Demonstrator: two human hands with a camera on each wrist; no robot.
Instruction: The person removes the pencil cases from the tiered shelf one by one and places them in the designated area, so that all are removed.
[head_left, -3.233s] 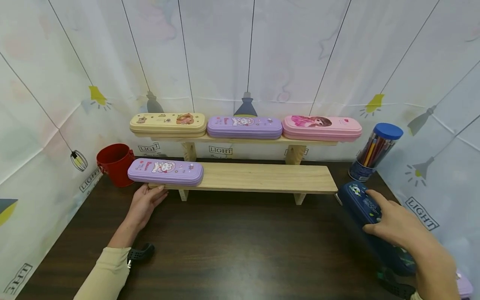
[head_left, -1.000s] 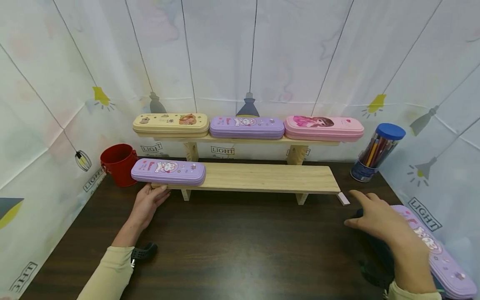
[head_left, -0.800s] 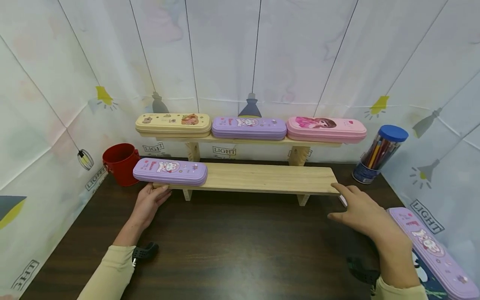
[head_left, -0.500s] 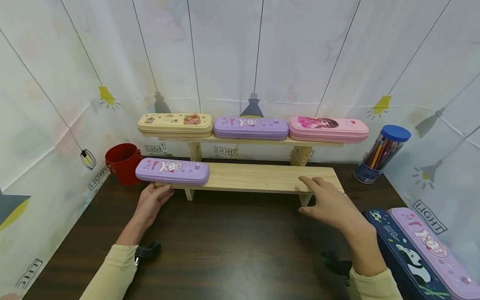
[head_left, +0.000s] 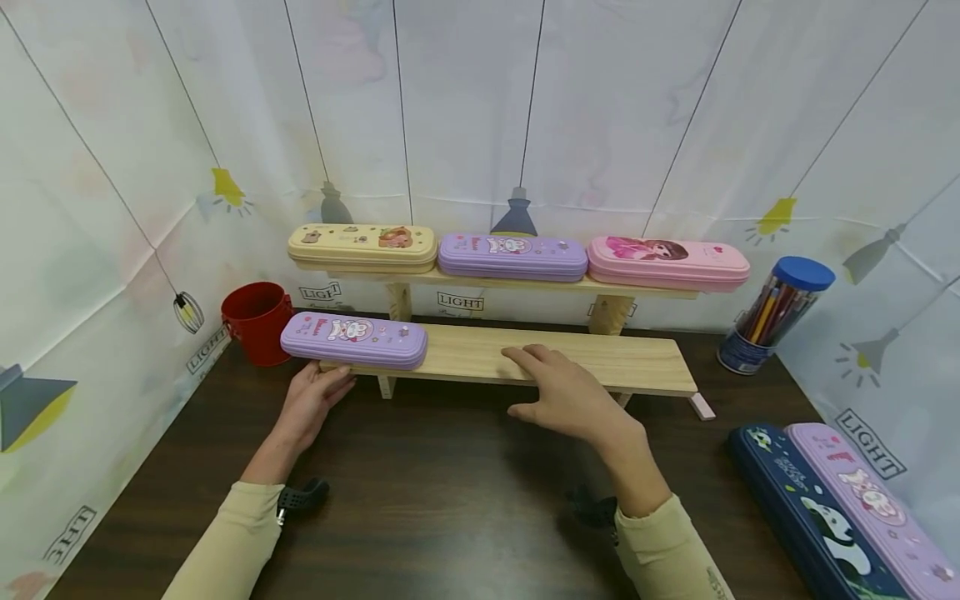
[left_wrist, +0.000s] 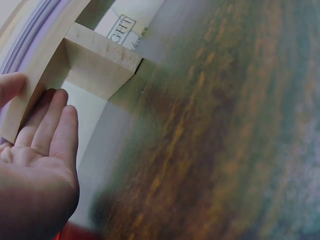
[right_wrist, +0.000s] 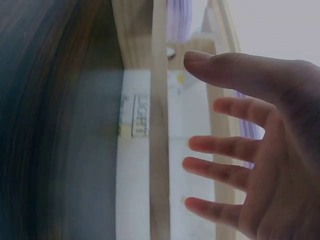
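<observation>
The left hand (head_left: 306, 410) grips the left end of the lower board of a two-tier wooden shelf (head_left: 465, 348), just below a purple case (head_left: 356, 342) lying on it. In the left wrist view, the thumb of that hand (left_wrist: 42, 180) touches the board's edge (left_wrist: 45, 67), with fingers underneath. The right hand (head_left: 577, 404) holds nothing, its fingers spread before the middle of the lower board. The right wrist view shows this hand (right_wrist: 270, 160) beside the board's edge (right_wrist: 160, 195), thumb and fingers apart.
The upper board carries yellow (head_left: 363, 248), purple (head_left: 513, 257) and pink (head_left: 667, 262) cases. A red bucket (head_left: 258, 325) stands left; a blue-lidded pencil tub (head_left: 776, 312) stands right. A navy panda case (head_left: 813, 517) and a purple one (head_left: 873, 508) lie at right. A small pale block (head_left: 702, 407) lies near the shelf.
The right hand has let go of the navy case, which lies beside the purple one, and has moved left to the lower board. The left hand has stayed at the shelf's left end.
</observation>
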